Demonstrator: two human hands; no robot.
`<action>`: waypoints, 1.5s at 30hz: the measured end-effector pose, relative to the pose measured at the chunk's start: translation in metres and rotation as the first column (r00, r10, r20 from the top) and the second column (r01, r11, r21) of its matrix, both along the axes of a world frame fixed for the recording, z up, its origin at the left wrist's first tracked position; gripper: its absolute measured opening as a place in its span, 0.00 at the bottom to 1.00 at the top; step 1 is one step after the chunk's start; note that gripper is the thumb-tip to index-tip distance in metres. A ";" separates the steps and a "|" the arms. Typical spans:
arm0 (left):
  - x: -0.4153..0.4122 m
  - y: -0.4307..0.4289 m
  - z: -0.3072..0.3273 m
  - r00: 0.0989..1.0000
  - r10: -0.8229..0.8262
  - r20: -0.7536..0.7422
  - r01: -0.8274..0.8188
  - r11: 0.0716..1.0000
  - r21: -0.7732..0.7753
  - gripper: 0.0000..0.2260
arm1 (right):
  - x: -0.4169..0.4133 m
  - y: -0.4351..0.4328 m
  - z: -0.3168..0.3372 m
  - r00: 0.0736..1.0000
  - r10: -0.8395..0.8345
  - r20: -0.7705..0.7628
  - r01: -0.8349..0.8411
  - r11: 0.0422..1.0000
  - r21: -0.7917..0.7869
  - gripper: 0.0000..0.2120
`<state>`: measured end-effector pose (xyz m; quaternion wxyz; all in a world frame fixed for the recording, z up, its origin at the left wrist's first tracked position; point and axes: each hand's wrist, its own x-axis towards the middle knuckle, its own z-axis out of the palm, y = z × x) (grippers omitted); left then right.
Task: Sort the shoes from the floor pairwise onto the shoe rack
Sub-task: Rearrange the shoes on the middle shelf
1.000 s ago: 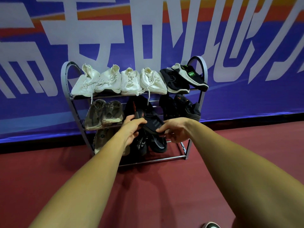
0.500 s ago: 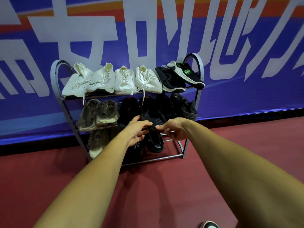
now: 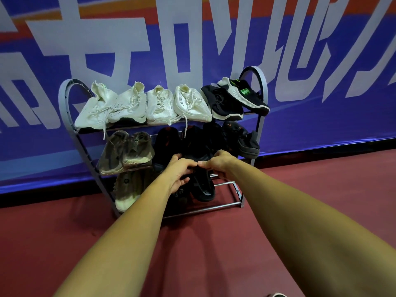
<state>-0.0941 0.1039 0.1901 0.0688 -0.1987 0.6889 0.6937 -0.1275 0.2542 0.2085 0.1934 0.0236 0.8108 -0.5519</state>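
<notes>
Black mesh is what your fingers close on: the black shoe (image 3: 196, 152) sits on the middle shelf of the shoe rack (image 3: 233, 204), toe toward you, between another dark shoe on its left and a dark pair on its right. Your left hand (image 3: 179, 171) curls around its front edge from the left, and your right hand (image 3: 217, 162) pinches that edge from the right, thumbs nearly touching. Just below your hands, a second black mesh shoe (image 3: 203, 186) lies on the bottom shelf. White sneakers (image 3: 141, 105) line the top shelf.
</notes>
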 end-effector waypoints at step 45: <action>-0.046 0.106 0.013 0.883 -0.463 -0.082 0.125 0.400 -0.908 0.17 | -0.033 0.094 -0.019 0.896 -0.435 -0.090 0.442 0.892 0.092 0.19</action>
